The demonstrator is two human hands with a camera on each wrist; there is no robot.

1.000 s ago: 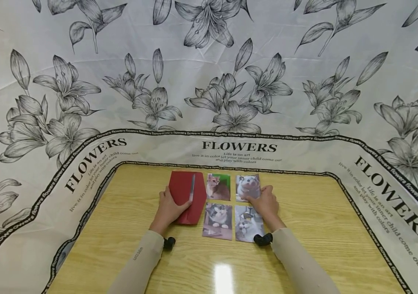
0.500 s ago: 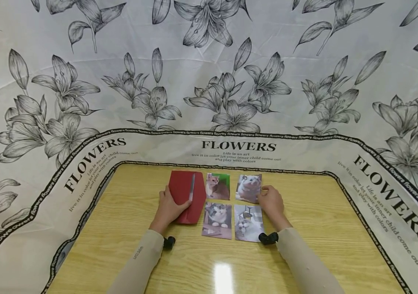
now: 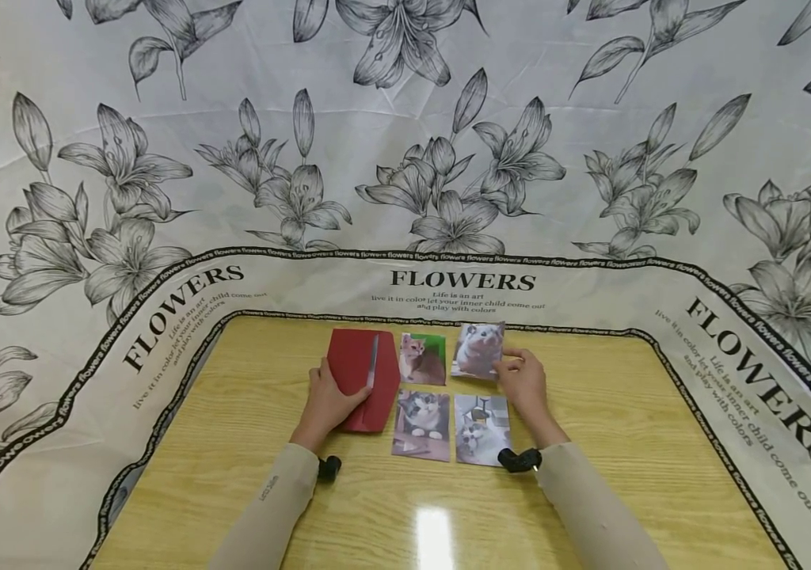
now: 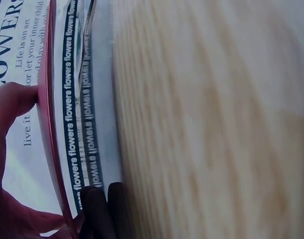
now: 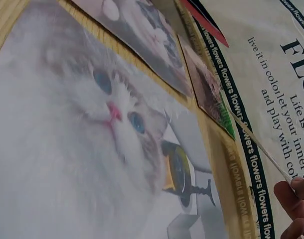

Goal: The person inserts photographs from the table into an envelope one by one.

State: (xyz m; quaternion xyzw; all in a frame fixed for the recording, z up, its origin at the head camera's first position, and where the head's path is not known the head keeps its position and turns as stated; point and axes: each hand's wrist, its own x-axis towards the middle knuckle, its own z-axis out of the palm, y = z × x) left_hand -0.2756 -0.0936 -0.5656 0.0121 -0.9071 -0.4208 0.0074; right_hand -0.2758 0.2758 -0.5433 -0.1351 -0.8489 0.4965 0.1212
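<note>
My left hand [image 3: 329, 402] grips a red envelope [image 3: 356, 356], its thumb across the front near a pale strip along the opening. In the left wrist view the envelope [image 4: 48, 119] shows edge-on between thumb and fingers. The right hand [image 3: 525, 385] pinches the lower right corner of a hamster photo card [image 3: 478, 348], which is tilted up from the table. Seen from the right wrist, that card [image 5: 264, 148] is a thin edge between fingertips [image 5: 286, 199]. Below it lies a photo card of a fluffy white cat [image 3: 480, 431].
Left of these cards lie a photo of an orange kitten on green [image 3: 423, 360] and one of a grey-and-white cat [image 3: 421, 427]. The wooden table [image 3: 405, 507] is bordered by a flower-printed cloth [image 3: 462, 289] at the back and sides.
My right hand shifted to the hamster card's right edge, then took its lower corner and lifted it off the table, slightly away and left. The left hand and envelope stayed put.
</note>
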